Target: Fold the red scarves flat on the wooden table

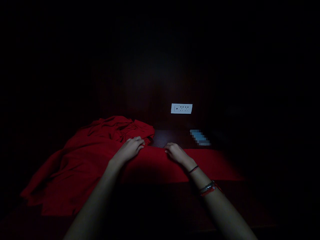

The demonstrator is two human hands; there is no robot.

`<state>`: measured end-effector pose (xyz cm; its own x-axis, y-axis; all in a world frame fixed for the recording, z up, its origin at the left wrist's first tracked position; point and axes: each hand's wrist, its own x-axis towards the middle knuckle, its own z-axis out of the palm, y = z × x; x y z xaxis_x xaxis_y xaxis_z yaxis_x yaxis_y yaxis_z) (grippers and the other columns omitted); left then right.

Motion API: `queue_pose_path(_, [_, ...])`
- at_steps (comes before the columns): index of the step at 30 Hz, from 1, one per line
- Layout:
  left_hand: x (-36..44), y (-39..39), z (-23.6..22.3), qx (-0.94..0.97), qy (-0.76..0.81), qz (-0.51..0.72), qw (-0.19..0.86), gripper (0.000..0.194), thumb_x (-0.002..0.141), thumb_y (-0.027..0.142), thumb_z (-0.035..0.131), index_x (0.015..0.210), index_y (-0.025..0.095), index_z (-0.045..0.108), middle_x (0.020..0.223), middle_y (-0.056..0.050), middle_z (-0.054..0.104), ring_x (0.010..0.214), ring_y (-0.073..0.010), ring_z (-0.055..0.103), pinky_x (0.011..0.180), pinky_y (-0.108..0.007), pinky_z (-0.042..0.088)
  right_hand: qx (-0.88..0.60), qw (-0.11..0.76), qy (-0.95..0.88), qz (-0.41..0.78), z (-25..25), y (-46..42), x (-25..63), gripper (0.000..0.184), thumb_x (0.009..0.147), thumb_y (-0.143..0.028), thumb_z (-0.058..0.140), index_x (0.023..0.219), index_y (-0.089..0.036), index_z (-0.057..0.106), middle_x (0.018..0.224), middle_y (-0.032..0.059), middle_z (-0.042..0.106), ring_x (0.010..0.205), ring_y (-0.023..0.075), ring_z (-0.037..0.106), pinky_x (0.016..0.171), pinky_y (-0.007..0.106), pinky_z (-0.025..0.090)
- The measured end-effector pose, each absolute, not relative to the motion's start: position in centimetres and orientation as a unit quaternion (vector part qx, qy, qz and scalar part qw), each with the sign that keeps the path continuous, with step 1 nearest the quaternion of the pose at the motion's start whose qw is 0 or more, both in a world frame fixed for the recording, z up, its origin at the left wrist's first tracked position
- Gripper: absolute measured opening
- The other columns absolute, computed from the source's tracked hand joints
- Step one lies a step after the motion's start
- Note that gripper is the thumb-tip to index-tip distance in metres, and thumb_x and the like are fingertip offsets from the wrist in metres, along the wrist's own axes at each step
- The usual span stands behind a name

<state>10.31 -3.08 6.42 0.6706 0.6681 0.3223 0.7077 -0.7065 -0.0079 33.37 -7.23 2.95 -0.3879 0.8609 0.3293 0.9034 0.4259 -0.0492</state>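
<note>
A large red cloth (155, 163) lies across the dark surface, spread flat as a band on the right and heaped in folds on the left. My left hand (131, 147) has its fingers curled on the cloth's far edge, close to the bunched folds. A ring shows on one of its fingers. Farther right along the same edge, my right hand (176, 152) grips the cloth with bent fingers. Bracelets circle the right wrist and forearm. The fingertips of both hands are partly hidden.
A white socket plate (181, 108) is set in the dark wall behind the cloth. A blurred bluish flat object (200, 137) lies beyond the cloth's far edge at the right. Part of the dark tabletop (161, 137) shows between them and the heap. Deep shadow hides the surroundings.
</note>
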Motion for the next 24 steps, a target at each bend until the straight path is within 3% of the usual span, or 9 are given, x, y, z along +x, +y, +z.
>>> queue_pose_path(5, [10.0, -3.0, 6.4, -0.889, -0.43, -0.131, 0.092, 0.025, 0.083, 0.027, 0.031, 0.086, 0.016, 0.053, 0.086, -0.008, 0.059, 0.077, -0.0192, 0.054, 0.07, -0.03, 0.038, -0.543, 0.197, -0.814, -0.058, 3.5, -7.0, 34.3, 0.017, 0.079, -0.016, 0.045, 0.075, -0.014, 0.061, 0.075, 0.0074, 0.061, 0.076, 0.0156, 0.049, 0.071, 0.026, 0.036])
queue_pose_path(10, [9.7, -2.3, 5.9, -0.876, -0.456, -0.154, 0.009, 0.031, 0.083, 0.034, 0.029, 0.08, 0.017, 0.055, 0.079, -0.007, 0.061, 0.073, -0.0187, 0.056, 0.067, -0.028, 0.038, -0.54, 0.293, -0.788, -0.023, 3.9, -7.0, 34.8, 0.019, 0.081, -0.016, 0.042, 0.089, -0.013, 0.059, 0.087, 0.0077, 0.06, 0.082, 0.0143, 0.051, 0.076, 0.025, 0.038])
queue_pose_path(15, [10.3, -2.2, 5.5, -0.889, -0.413, -0.19, -0.055, 0.031, 0.083, 0.034, 0.029, 0.079, 0.019, 0.055, 0.078, -0.004, 0.061, 0.074, -0.0174, 0.055, 0.07, -0.026, 0.038, -0.517, 0.298, -0.802, -0.017, 2.9, -6.9, 33.4, 0.033, 0.079, -0.021, 0.047, 0.11, -0.013, 0.049, 0.105, 0.0096, 0.054, 0.098, 0.0173, 0.046, 0.087, 0.031, 0.035])
queue_pose_path(20, [10.7, -2.6, 5.7, -0.901, -0.377, -0.207, -0.062, 0.032, 0.083, 0.035, 0.029, 0.077, 0.019, 0.056, 0.077, -0.003, 0.061, 0.073, -0.0169, 0.055, 0.069, -0.026, 0.037, -0.487, 0.289, -0.824, 0.019, 2.1, -6.4, 31.9, 0.035, 0.079, -0.021, 0.046, 0.113, -0.014, 0.048, 0.114, 0.0097, 0.051, 0.105, 0.0184, 0.043, 0.091, 0.035, 0.031])
queue_pose_path(24, [11.1, -3.0, 5.8, -0.913, -0.335, -0.226, -0.065, 0.032, 0.083, 0.034, 0.03, 0.078, 0.018, 0.057, 0.079, -0.003, 0.061, 0.074, -0.0151, 0.054, 0.071, -0.025, 0.038, -0.441, 0.298, -0.844, 0.067, 2.7, -6.3, 30.9, 0.032, 0.078, -0.023, 0.048, 0.109, -0.015, 0.05, 0.11, 0.0087, 0.055, 0.1, 0.0162, 0.048, 0.087, 0.031, 0.035])
